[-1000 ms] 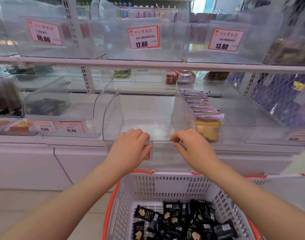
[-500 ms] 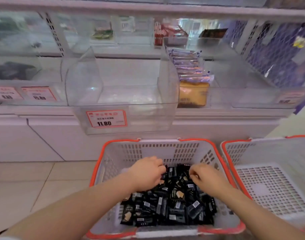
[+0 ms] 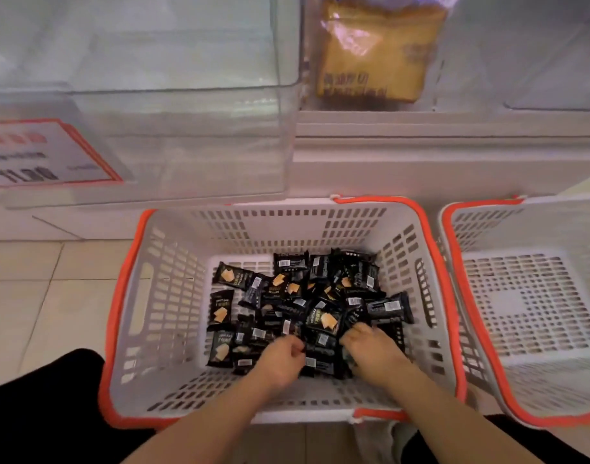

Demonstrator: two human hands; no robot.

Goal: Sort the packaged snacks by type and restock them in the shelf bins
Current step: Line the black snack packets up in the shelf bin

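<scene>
Both my left hand point(image 3: 282, 361) and right hand point(image 3: 374, 351) curl around small black snack packets point(image 3: 307, 306) heaped in the white basket point(image 3: 173, 296); light, crinkly, slippery wrappers, probably brittle inside, best scooped by handfuls.

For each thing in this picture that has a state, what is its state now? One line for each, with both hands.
Left basket: holds many black snack packets.
Right basket: nothing visible in it.
Clear shelf bin: looks empty; price tag on front.
Neighbouring bin: holds a yellow bread pack.
Left hand: down in the packets, fingers curled; grip unclear.
Right hand: down in the packets, fingers among them; grip unclear.
</scene>
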